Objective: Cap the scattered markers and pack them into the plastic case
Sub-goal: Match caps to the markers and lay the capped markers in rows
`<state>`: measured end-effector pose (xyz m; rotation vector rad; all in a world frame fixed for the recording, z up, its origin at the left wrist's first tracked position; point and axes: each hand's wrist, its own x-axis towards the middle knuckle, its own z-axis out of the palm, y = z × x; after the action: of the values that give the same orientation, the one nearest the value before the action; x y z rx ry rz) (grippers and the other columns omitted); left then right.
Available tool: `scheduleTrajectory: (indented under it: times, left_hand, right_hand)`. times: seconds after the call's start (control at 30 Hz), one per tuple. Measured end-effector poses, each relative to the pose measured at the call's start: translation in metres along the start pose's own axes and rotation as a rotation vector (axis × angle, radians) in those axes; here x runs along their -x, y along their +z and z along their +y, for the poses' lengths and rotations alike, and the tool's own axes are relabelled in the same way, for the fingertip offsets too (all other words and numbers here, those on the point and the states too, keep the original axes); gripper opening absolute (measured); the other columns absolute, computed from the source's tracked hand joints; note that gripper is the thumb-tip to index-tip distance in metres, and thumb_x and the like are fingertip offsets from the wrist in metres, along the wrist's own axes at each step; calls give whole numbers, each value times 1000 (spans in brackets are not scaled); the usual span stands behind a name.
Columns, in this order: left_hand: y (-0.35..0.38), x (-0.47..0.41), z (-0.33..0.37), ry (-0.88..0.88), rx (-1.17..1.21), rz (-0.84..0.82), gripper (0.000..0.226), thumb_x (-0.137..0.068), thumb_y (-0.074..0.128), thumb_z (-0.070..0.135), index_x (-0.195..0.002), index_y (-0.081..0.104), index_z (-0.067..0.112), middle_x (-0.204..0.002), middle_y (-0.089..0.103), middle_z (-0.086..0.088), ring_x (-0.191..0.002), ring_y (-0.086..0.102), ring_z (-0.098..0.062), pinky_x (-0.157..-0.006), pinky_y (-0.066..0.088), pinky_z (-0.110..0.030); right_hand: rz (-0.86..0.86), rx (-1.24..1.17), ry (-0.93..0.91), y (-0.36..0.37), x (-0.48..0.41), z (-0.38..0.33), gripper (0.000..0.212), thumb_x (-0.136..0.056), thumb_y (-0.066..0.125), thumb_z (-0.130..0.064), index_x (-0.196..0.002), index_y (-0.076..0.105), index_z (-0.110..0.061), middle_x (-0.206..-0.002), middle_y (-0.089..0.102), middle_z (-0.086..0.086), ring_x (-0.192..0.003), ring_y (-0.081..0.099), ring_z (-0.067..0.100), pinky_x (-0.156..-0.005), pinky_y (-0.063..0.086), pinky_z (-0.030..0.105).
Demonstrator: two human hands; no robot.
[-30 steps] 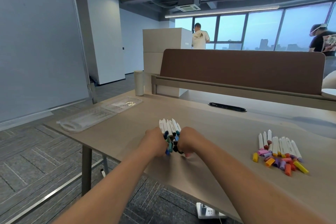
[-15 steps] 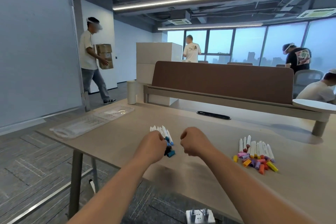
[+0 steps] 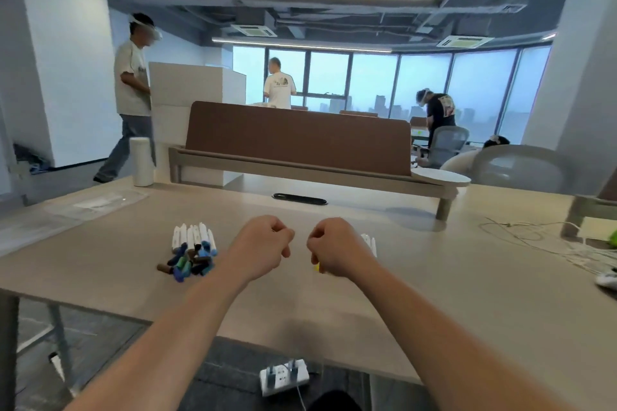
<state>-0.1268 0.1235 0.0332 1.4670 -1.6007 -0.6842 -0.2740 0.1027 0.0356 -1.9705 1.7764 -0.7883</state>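
Hiding second marker pile (image 3: 369,242): right hand (image 3: 337,250) fisted; left hand (image 3: 263,245) fisted; contents unclear.

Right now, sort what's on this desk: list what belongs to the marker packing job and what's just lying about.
For the job:
- blue and brown markers on the desk
- markers behind the right hand
- plastic case, far left
- left hand, closed

Lying about:
- paper roll
- white cables
- power strip on the floor

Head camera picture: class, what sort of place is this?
Most likely an open-plan office: long desk with a brown divider screen, mesh office chair, and wide windows over a city skyline.
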Motion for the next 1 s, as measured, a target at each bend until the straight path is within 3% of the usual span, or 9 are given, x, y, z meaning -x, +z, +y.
scheduleTrajectory:
  times: [0.17,0.4,0.5,0.6,0.67,0.77,1.0]
  left_hand:
    - [53,-16,25,14,-33,-90,18,-96,54,24,-87,64,12,-76,71,-6,-58,54,-16,-57,43,-27]
    - [111,-56,31,28,-203,-165,19,-98,53,28,-90,65,17,-82,68,-1,-74,62,-15,-72,52,-33]
    - [121,-81,25,30,-228,-159,16,-99,51,24,-88,63,20,-81,67,3,-70,59,-10,-60,45,-25]
    - [122,-110,13,19,-229,-161,15,-98,52,23,-88,63,19,-80,67,3,-69,57,-12,-58,42,-26]
    - [121,-127,3,12,-247,-177,14,-97,54,26,-89,64,18,-82,68,1,-69,57,-13,-59,43,-27]
    - [122,-143,-10,39,-281,-221,14,-94,61,27,-86,66,17,-84,66,1,-74,58,-14,-62,43,-27]
    - [122,-151,-15,110,-371,-309,19,-92,63,35,-94,70,17,-88,65,3,-80,58,-12,-68,46,-26]
  right_hand:
    - [26,37,109,-33,-14,60,26,-90,53,-16,-68,66,-13,-68,71,9,-66,70,26,-69,59,38]
    - [44,61,215,-49,-55,133,17,-92,58,-17,-90,72,-6,-89,72,10,-80,71,24,-78,61,42]
    - [29,87,277,-45,-75,153,14,-92,60,-12,-94,72,-4,-90,71,10,-80,72,24,-78,62,38]
    - [16,34,320,-37,-100,167,16,-90,58,-12,-96,69,-2,-84,71,11,-74,71,26,-66,60,34]
    - [-6,68,344,-33,-112,170,13,-89,57,-9,-92,68,-1,-73,62,7,-65,62,21,-55,49,29]
    - [47,129,383,-24,-128,174,25,-89,55,-9,-65,56,-7,-62,51,6,-57,49,18,-48,34,27]
    - [-40,255,440,-20,-147,167,27,-85,57,-8,-58,58,-9,-59,61,6,-54,57,20,-52,41,24]
